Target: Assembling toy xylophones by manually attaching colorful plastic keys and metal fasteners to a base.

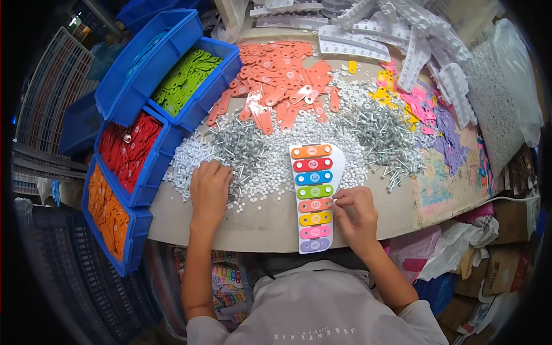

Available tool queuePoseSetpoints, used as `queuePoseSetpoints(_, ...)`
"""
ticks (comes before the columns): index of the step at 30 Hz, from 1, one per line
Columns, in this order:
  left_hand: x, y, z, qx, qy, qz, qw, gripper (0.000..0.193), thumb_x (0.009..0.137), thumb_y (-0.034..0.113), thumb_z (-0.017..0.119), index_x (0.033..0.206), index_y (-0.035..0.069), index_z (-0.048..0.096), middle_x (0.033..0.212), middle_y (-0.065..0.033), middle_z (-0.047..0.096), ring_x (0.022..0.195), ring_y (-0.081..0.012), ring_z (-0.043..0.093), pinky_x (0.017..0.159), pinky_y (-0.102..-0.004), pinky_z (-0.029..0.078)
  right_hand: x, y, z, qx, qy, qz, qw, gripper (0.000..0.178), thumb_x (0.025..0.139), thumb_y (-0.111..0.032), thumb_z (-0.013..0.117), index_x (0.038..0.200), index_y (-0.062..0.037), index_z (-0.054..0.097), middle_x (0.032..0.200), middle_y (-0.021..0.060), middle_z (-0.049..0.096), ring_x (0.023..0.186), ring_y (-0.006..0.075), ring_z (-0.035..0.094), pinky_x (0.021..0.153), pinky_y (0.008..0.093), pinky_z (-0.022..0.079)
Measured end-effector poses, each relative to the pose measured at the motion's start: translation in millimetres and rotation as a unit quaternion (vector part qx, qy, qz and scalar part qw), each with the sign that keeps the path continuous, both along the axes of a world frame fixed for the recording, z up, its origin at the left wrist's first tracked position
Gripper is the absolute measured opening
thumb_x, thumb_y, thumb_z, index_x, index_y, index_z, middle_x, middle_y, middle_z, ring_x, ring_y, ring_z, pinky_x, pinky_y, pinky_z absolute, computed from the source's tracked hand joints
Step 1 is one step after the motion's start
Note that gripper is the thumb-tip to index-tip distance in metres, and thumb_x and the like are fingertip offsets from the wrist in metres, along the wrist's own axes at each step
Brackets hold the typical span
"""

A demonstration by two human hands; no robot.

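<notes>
A toy xylophone with a white base and a column of coloured bars lies at the table's front edge. Its upper bars carry white round caps at both ends, while the lowest ones show bare holes. At the right end of its salmon bar, my right hand pinches a small white cap between thumb and forefinger. My left hand rests with curled fingers at the near edge of a heap of small white plastic pins; its fingertips are partly hidden. Beside that heap lie grey metal pins and loose white caps.
Blue bins on the left hold green, red and orange bars. Salmon bars are piled at the back, with white plastic frames behind. Toward the right are more metal pins, purple bars and a bulging clear bag.
</notes>
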State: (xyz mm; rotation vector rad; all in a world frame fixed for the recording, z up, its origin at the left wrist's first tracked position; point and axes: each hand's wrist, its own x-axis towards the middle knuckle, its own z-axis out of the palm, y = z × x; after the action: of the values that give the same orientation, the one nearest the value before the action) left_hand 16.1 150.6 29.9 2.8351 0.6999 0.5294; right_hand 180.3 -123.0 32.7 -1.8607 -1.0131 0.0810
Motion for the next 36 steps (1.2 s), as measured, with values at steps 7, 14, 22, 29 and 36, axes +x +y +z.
queuePoseSetpoints(7,2.7,2.7,-3.3,0.032,0.01,-0.007,0.999,0.008,0.085,0.006,0.068,0.092,0.003,0.064,0.089,-0.0099,0.058,0.09,-0.0298,0.056,0.082,-0.0414,0.045,-3.9,5.4,-10.2,0.013,-0.015,-0.004,1.0,0.017,0.077,0.006,0.075,0.087,-0.0022,0.063,0.093,0.0092,0.067,0.09,0.0264,0.06,0.079,0.0363,0.048)
queuePoseSetpoints(14,-2.7,-17.4,11.9,-0.1,-0.116,0.076,0.985,0.004,0.089,0.002,0.066,0.092,0.001,0.064,0.082,-0.0069,0.062,0.07,-0.0196,0.057,0.064,-0.0334,0.046,0.4,5.8,-8.9,-0.003,-0.073,0.02,0.997,0.017,0.078,0.005,0.075,0.086,-0.0026,0.062,0.092,0.0084,0.066,0.089,0.0257,0.06,0.077,0.0351,0.048)
queuePoseSetpoints(22,18.9,-87.8,10.6,-0.727,-0.124,0.007,0.675,0.009,0.091,0.001,0.069,0.098,-0.003,0.072,0.082,-0.0068,0.071,0.067,-0.0067,0.061,0.053,-0.0196,0.047,3.6,-0.5,-12.2,-0.067,0.374,-0.015,0.925,0.021,0.093,-0.011,0.072,0.096,-0.0031,0.052,0.07,-0.0032,0.057,0.059,-0.0005,0.048,0.054,0.0162,0.037)
queuePoseSetpoints(29,31.3,-93.2,-6.4,-0.776,-0.1,-0.004,0.623,0.011,0.092,0.002,0.068,0.101,-0.004,0.07,0.082,-0.0085,0.071,0.062,-0.0057,0.059,0.049,-0.0178,0.045,19.5,0.2,-9.4,-0.124,0.426,0.03,0.896,0.02,0.096,-0.017,0.069,0.094,-0.0039,0.054,0.058,-0.0036,0.053,0.046,0.0023,0.045,0.042,0.0204,0.03)
queuePoseSetpoints(36,37.5,-99.7,-11.2,-0.681,-0.057,0.008,0.73,0.046,0.091,0.019,0.075,0.121,-0.002,0.046,0.072,-0.0041,0.066,0.058,-0.0042,0.056,0.049,-0.0182,0.038,19.4,4.7,2.8,-0.164,0.486,0.057,0.856,0.034,0.097,-0.03,0.069,0.077,-0.0039,0.059,0.056,-0.0019,0.053,0.043,0.0047,0.044,0.04,0.0229,0.029)
